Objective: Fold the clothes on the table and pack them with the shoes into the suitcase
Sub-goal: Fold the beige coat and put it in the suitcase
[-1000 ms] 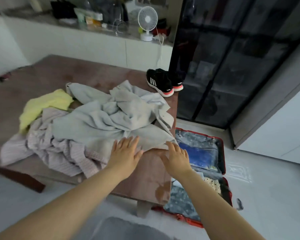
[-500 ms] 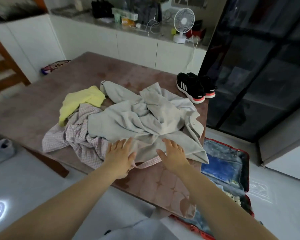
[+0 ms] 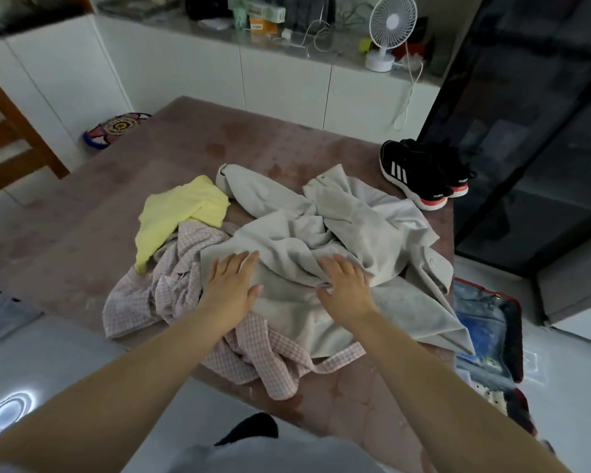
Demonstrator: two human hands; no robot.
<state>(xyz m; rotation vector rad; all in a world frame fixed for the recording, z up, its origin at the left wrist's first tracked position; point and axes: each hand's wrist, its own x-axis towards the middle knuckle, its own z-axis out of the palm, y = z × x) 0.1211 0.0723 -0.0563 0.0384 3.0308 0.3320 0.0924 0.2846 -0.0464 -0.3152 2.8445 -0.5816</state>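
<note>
On the table [image 3: 116, 199]: brownish-pink top with blotchy marks, clothes all heaped toward the near right end.
Grey top [image 3: 355, 227]: crumpled, biggest thing, sits on top of the heap, one corner hanging off the right edge.
Checked shirt [image 3: 171, 278]: pink, under the grey top on the left side, a strip of it trails along the near edge.
Yellow top [image 3: 181, 213]: pokes out at the far left of the heap.
Left hand [image 3: 232, 285]: palm flat on the grey top, fingers straight and together, thumb out, not pinching anything.
Right hand [image 3: 345, 288]: palm down on the grey top too, near the left one, fingers loose over a bunched fold, no grab that I can see.
Shoes [image 3: 413, 172]: black pair, white stripes, pinkish soles, far right corner of the table, apart from the heap.
Suitcase [image 3: 516, 336]: lying open on the floor [image 3: 65, 370] just right of the table, red rim, blue stuff inside.
Room: pale floor, white cabinets [image 3: 280, 87] behind with a small white fan [image 3: 391, 20] on the cluttered counter, dark glass doors [image 3: 526, 131] on the right, wooden chair [image 3: 4, 141] on the left.
</note>
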